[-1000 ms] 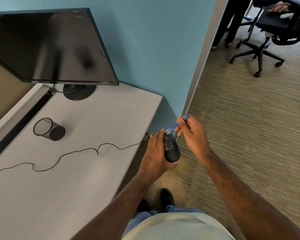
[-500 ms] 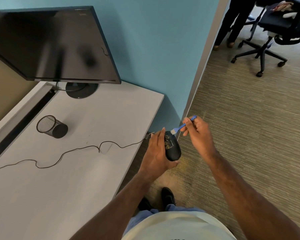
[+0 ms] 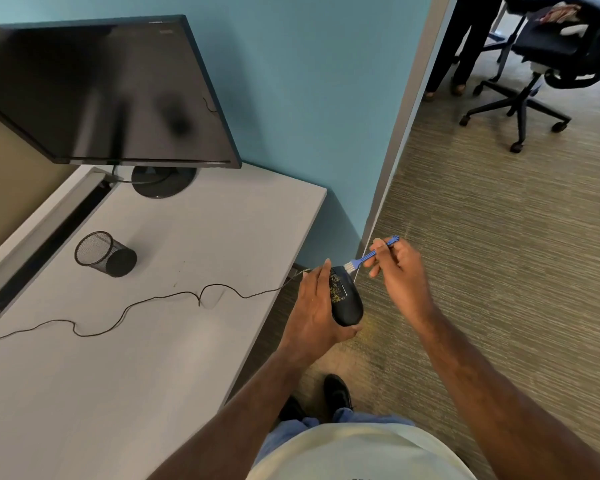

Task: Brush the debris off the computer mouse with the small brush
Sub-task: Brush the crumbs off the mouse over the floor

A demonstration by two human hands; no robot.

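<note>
brushing the mouse
left hand (image 3: 314,306) grips mouse (image 3: 345,299); right hand (image 3: 400,268) pinches brush (image 3: 371,254), bristles at its front.

Left hand (image 3: 314,306) holds mouse (image 3: 345,299); right hand (image 3: 400,268) pinches brush (image 3: 369,255).

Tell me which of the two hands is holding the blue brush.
The right hand pinches the blue brush; the left hand holds the black mouse instead.

My left hand (image 3: 314,306) hides the mouse's (image 3: 346,301) left side. My right hand (image 3: 400,271) covers the brush (image 3: 362,259) handle's middle. The cable (image 3: 118,315) leaves the frame's left edge; the chair (image 3: 548,60) is cropped.
</note>
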